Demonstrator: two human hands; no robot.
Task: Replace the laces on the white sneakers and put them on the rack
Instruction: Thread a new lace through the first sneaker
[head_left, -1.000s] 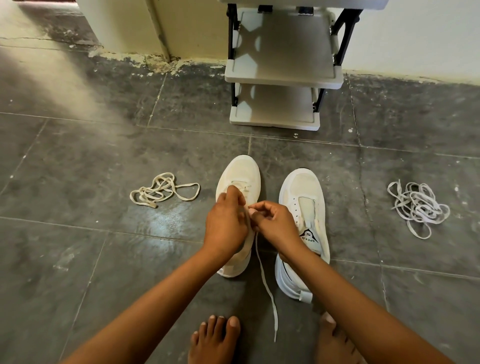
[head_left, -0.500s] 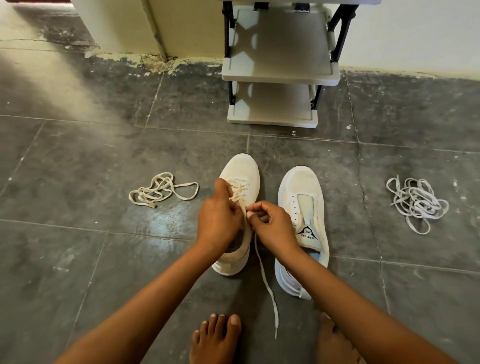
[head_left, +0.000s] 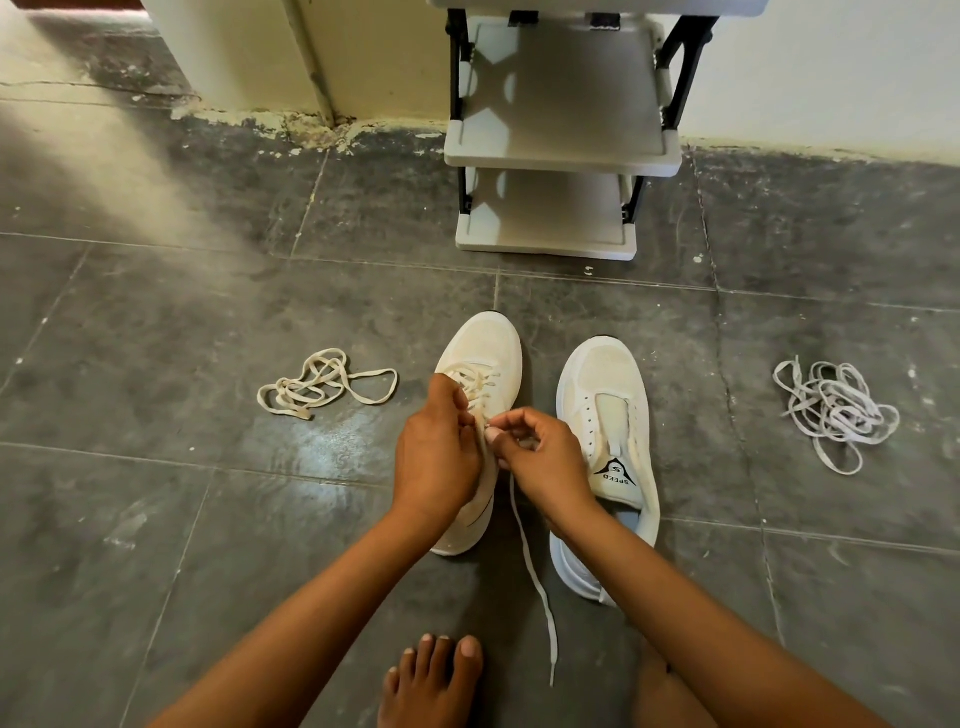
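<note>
The left sneaker (head_left: 480, 374) stands on the floor (head_left: 156, 493), toe pointing toward the rack (head_left: 563, 135), with a cream lace (head_left: 535, 571) threaded through its upper eyelets. The left hand (head_left: 436, 462) lies over the shoe's middle, its grip curled round the lace at the eyelets. The right hand (head_left: 540, 457) is just beside it, touching or nearly so, thumb and fingers pinching the same lace. From that pinch one free end hangs down and trails across the floor between the shoes, ending near a bare foot (head_left: 431, 680).

The right sneaker (head_left: 605, 415) stands just beside the first, parallel to it and apart by a narrow gap. It has no lace; its tongue lies bare and shows a black logo with the word SPEED. The right wrist crosses over its heel end.

A loose cream lace (head_left: 322, 387) lies in a small tangle on the floor to the left, well apart from the shoes. A larger tangle of whiter laces (head_left: 836, 410) lies to the right, also well apart.

The rack stands against the wall (head_left: 831, 67) beyond the shoes, two pale shelves in a black frame.
</note>
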